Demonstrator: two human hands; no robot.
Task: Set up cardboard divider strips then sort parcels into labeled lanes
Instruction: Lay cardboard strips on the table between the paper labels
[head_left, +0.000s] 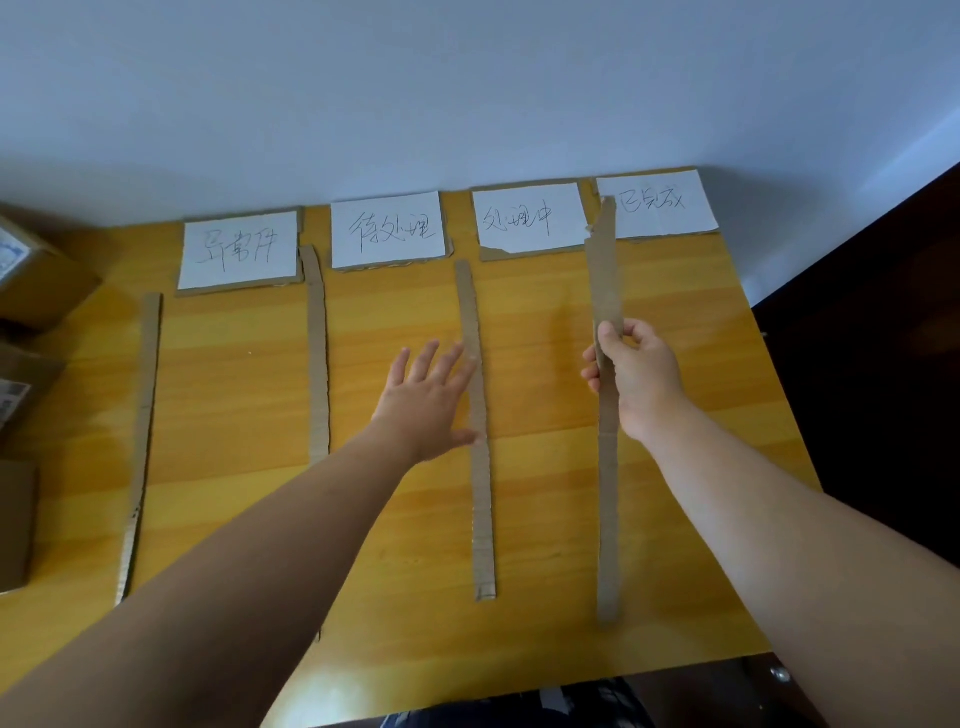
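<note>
A: Where were we w/ the dividers?

B: Three strips lay flat on the counter (234, 395). The fourth strip (607, 467) was in our right hand (636, 374), fingers (605, 338) pinched round it near the middle, far tip over the label card (657, 205) at the back-right corner.

A: Left hand (426, 400)?

B: Fingers spread, gripping nothing, resting by the third strip (480, 467).

A: So how to land it well?

B: We reckoned: lower it parallel to the third strip, pull the tip off the card so it sat btwn the two right-most labels, then press flat. Boxes (31, 280) waited at the left edge.
</note>
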